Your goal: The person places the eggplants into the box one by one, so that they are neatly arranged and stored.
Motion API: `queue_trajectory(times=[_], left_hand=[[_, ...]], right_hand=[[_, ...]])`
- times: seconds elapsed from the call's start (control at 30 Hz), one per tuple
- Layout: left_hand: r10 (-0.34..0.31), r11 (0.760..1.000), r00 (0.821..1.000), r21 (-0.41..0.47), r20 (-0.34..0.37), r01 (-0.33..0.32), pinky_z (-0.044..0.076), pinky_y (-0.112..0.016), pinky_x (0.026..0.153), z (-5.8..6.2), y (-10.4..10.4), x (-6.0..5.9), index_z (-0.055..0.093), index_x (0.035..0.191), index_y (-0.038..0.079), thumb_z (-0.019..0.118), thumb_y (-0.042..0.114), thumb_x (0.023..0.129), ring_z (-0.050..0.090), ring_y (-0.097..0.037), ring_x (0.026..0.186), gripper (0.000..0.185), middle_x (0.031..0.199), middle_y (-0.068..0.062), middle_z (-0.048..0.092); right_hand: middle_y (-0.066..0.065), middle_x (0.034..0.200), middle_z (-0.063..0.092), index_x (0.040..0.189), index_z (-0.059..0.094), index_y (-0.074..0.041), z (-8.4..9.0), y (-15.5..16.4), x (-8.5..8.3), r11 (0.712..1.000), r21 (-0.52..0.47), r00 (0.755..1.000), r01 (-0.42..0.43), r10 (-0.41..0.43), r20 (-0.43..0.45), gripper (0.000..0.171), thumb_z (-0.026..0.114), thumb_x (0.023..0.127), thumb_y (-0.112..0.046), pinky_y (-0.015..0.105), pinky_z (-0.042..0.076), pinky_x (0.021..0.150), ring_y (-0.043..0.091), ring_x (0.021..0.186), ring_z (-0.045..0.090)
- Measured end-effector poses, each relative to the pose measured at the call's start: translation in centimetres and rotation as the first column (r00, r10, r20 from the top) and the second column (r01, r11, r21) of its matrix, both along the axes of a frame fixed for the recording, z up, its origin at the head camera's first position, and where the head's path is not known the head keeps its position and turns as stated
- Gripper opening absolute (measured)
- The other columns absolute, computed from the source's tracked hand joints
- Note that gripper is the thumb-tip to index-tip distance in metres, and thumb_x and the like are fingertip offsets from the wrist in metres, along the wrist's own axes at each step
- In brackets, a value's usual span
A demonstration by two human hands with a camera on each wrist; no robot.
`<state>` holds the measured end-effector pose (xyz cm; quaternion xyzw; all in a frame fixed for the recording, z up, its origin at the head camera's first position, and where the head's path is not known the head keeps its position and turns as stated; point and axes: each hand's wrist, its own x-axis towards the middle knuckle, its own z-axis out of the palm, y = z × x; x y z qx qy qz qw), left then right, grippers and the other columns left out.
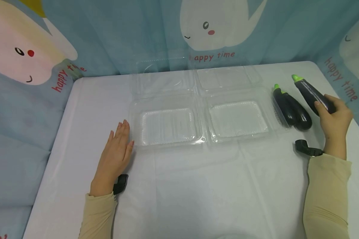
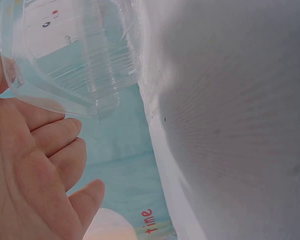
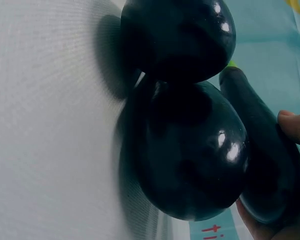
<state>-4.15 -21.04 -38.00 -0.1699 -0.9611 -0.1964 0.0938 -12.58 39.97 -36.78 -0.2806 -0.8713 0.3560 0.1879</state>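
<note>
Tablecloth (image 1: 197, 186), white, covers the whole table out to the blue curtain (image 1: 113, 36), with a broad bare stretch along the near edge between the two sleeves. Two open clear clamshell boxes sit side by side at the middle, the left box (image 1: 167, 126) and the right box (image 1: 237, 119), lids folded back toward the curtain. Just right of them lie two eggplants (image 1: 291, 108) touching each other, near the table's right edge. The right hand (image 1: 333, 118) grips a third eggplant (image 1: 312, 94), fingers curled round its thick end, seemingly lifted off the cloth. The left hand (image 1: 116, 152) rests flat, fingers straight, fingertips at the left box's rim.
</note>
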Motion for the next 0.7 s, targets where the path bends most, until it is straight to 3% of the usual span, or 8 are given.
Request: queue_trajectory(times=[0.33, 0.7], left_hand=[[0.001, 1.000, 1.000, 0.002, 0.006, -0.001, 0.013, -0.051, 0.114, -0.10, -0.02, 0.05, 0.022, 0.146, -0.010, 0.038, 0.023, 0.104, 0.018, -0.032, 0.142, 0.056, 0.152, -0.024, 0.022], [0.002, 1.000, 1.000, 0.002, 0.009, -0.002, 0.014, -0.051, 0.114, -0.06, 0.01, -0.11, 0.022, 0.147, -0.009, 0.035, 0.027, 0.105, 0.018, -0.032, 0.142, 0.057, 0.153, -0.022, 0.022]], right_hand=[[0.000, 0.143, 0.047, 0.140, 0.050, -0.020, 0.15, -0.06, -0.30, 0.999, -0.034, 1.000, 0.016, -0.017, -0.018, 0.048, 0.056, 0.095, -0.034, 0.021, 0.029, 0.107, 0.004, 0.126, 0.042], [0.001, 0.144, 0.046, 0.141, 0.049, -0.018, 0.29, -0.14, -0.42, 1.000, -0.017, 1.000, -0.004, 0.004, -0.001, 0.048, 0.055, 0.095, -0.031, 0.021, 0.029, 0.107, 0.004, 0.127, 0.042]])
